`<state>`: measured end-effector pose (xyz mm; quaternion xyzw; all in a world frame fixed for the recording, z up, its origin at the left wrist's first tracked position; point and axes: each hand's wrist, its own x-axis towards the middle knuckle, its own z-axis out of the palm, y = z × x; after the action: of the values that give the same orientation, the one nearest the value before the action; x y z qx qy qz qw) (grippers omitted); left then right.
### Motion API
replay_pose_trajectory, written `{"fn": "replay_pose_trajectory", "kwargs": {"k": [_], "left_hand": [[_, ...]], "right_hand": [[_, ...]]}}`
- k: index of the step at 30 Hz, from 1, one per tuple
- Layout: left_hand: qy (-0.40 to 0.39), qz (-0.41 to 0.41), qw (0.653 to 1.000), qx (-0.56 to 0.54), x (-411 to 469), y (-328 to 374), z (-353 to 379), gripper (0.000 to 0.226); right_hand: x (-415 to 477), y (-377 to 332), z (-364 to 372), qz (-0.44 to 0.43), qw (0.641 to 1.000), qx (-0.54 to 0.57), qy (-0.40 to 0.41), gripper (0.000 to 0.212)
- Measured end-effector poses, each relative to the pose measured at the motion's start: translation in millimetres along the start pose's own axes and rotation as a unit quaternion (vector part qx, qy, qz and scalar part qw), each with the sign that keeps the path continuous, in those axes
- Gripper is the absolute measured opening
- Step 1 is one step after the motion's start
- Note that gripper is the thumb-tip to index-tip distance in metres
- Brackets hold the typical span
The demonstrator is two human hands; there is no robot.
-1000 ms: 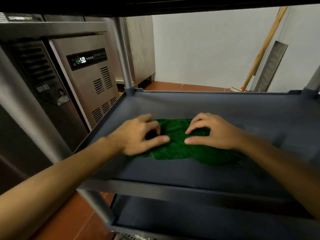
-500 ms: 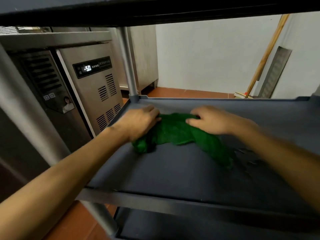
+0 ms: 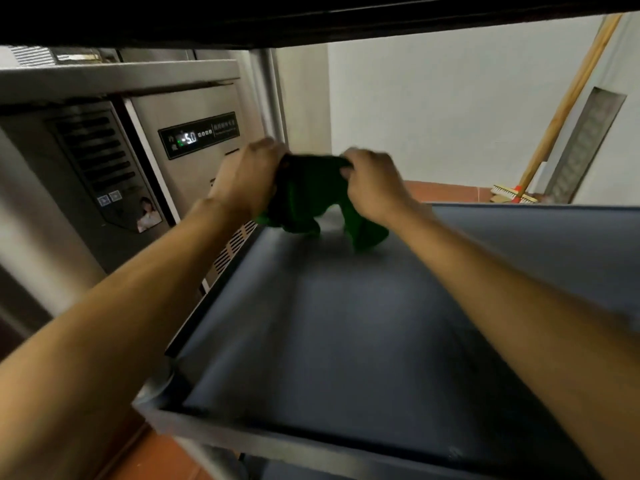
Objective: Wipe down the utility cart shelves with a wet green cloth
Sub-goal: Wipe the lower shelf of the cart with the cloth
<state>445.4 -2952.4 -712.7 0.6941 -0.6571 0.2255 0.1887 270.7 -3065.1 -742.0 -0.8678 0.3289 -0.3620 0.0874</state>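
Smooth grey cart shelf, far-left corner, left hand and right hand clenched on crumpled green cloth, arms extended, cloth hanging to shelf.

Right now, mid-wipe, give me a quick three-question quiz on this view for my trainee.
1. Which hand grips the green cloth? A) left only B) right only C) both
2. True or false: the cloth lies spread flat on the grey shelf.
3. Fill in: the broom leans against the wall on the view's ___ side.
Key: 1 C, the left hand and right hand each hold it. 2 False, it hangs bunched. 3 right.
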Motion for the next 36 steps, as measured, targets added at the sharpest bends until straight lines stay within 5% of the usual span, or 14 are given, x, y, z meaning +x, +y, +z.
{"fn": "replay_pose_trajectory", "kwargs": {"k": [4,9,23,31,36], "left_hand": [[-0.124,0.028,0.992,0.021,-34.0,1.9,34.6,0.044],[-0.276,-0.064,0.959,-0.009,-52.1,13.7,58.4,0.050],[-0.277,-0.074,0.957,-0.049,-98.0,34.6,24.4,0.016],[-0.272,-0.097,0.957,-0.027,-148.5,59.2,-5.4,0.048],[-0.278,-0.109,0.954,-0.014,-165.9,79.0,-16.4,0.033]], "right_hand": [[-33.7,8.6,46.1,0.028,0.990,-0.003,-0.141,0.018],[-53.9,0.1,61.8,0.042,0.952,-0.060,-0.296,0.061],[-95.5,-26.7,26.8,0.031,0.938,0.002,-0.345,0.061],[-143.8,-44.4,0.4,-0.047,0.935,-0.010,-0.352,0.063],[-165.7,-51.7,-14.9,-0.060,0.931,-0.015,-0.359,0.063]]}}
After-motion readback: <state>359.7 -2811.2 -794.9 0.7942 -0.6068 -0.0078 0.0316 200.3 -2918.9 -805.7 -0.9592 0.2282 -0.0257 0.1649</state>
